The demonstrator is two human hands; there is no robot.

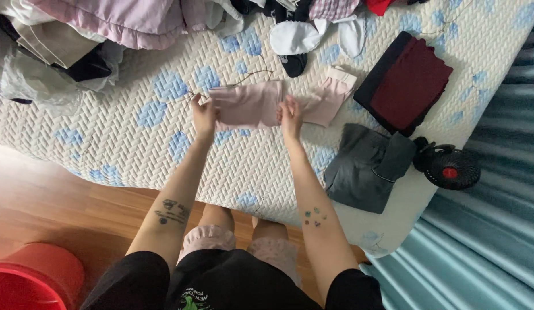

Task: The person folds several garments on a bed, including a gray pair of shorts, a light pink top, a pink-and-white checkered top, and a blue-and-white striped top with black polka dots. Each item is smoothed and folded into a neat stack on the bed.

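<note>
Pink garment: pale pink cloth (248, 105) lies flat on the bed, stretched between the two hands, with a second pink part reaching out past the right hand toward a cream-cuffed end.
Left hand: left hand (204, 113) pinches the near left edge of the pink cloth, fingers closed on the fabric.
Right hand: right hand (290, 116) grips the cloth at its fold line, fingers closed on it, thumb side up.
Surface: quilted mattress cover (123, 143), cream with blue blotches, lies under both hands; its rounded edge runs just behind the wrists.
Room: wooden floor (49, 201) shows below the left forearm; teal striped fabric (485, 241) fills the corner beyond the right elbow.
Beyond the hands: a heap of clothes (95, 34) in pink, white and grey piles up above the left hand; white and black socks (295, 43) lie just past the cloth.
Right of the right hand: a folded dark red and black stack (407, 83) sits well apart; a folded grey garment (364, 166) lies nearer, beside the right forearm.
Fan: a small black fan (449, 167) with a red centre rests at the bed's edge, touching the grey garment.
Bucket: a red bucket (26, 281) stands on the floor outside the left elbow.
In the way: thin dark cords (247, 76) trail over the quilt just beyond the cloth.
</note>
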